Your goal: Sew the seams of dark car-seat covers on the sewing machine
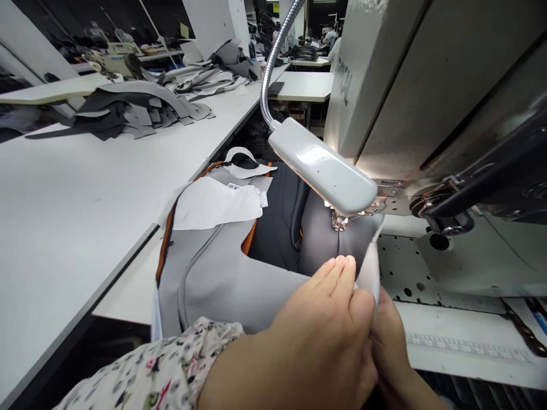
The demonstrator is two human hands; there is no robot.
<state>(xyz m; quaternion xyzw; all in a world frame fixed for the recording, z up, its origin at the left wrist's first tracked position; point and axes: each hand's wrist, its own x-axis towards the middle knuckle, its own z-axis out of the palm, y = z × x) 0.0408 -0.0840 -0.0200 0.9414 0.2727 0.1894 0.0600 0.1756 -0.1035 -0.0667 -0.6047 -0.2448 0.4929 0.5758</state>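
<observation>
A sewn cover of grey and black leatherette [222, 267] with orange edging lies under the sewing machine's presser foot [339, 221]. A seam in the grey panel runs from the foot toward me. My left hand [329, 324] is closed on the cover just in front of the foot, fingertips together and pressing on the panel beside the seam. To its right, my right hand [390, 330] grips the cover's turned-up pale edge [371, 267]; its fingers are partly hidden behind the material and the left hand. A white backing piece with a barcode label [233, 186] lies on the cover.
A lamp [322, 165] on a flexible metal neck hangs close above the foot. The machine body [384, 85] fills the upper right. Cut grey pieces [141, 108] are piled on the white table [64, 210] at left. A brown-handled knife [523, 327] lies at far right.
</observation>
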